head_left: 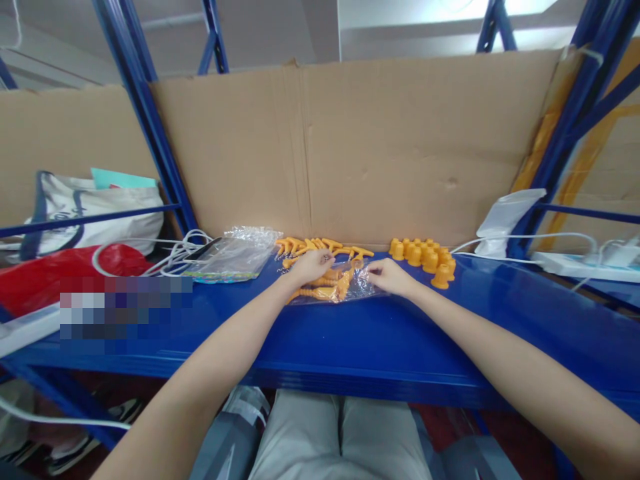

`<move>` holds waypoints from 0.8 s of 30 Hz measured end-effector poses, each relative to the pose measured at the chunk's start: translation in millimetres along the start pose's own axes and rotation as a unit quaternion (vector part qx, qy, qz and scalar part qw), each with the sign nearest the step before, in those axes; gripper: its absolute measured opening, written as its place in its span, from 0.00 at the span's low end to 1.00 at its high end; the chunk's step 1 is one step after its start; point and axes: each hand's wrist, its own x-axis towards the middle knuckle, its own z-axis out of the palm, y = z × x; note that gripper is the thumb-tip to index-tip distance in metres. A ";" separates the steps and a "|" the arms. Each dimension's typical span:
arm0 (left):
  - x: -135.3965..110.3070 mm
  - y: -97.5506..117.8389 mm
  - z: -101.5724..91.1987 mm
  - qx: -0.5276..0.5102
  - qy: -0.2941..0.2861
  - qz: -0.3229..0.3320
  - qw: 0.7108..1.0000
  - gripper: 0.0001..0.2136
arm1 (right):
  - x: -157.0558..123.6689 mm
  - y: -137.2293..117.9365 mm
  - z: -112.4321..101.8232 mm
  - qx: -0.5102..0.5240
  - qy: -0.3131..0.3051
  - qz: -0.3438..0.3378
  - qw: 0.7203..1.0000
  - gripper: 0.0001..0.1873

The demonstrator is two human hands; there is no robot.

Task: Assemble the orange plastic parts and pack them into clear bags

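Note:
In the head view, a clear plastic bag lies on the blue shelf, with ribbed orange plastic pieces in or under it. My right hand pinches the bag's right side between thumb and fingers. My left hand is over the orange pieces with its fingers drawn together; what they hold, if anything, is too small to make out. Just behind it lies a row of orange T-shaped handles, some with thin metal spirals. Orange bell-shaped cups stand in rows to the right of my right hand.
A stack of flat clear bags lies to the left, beside white cables and a red bag. Cardboard walls off the back. A power strip is at right. The blue shelf's front edge runs above my lap.

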 end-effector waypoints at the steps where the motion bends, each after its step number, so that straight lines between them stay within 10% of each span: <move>1: 0.1 -0.9 0.7 0.001 0.000 0.001 1.000 0.09 | 1.0 2.2 -3.0 -0.008 0.029 0.008 1.000 0.15; 7: 0.7 -4.5 3.4 0.002 0.003 0.003 1.000 0.10 | 13.3 25.1 -19.8 -0.083 0.109 0.047 0.989 0.12; 14: 0.9 -3.2 3.4 -0.005 -0.001 -0.004 1.000 0.09 | 45.6 51.1 -34.6 -0.140 -0.103 0.066 0.982 0.25; 24: 2.5 -5.3 7.4 -0.003 0.014 0.005 1.000 0.09 | 91.0 40.7 -22.3 -0.247 -0.162 0.110 0.949 0.27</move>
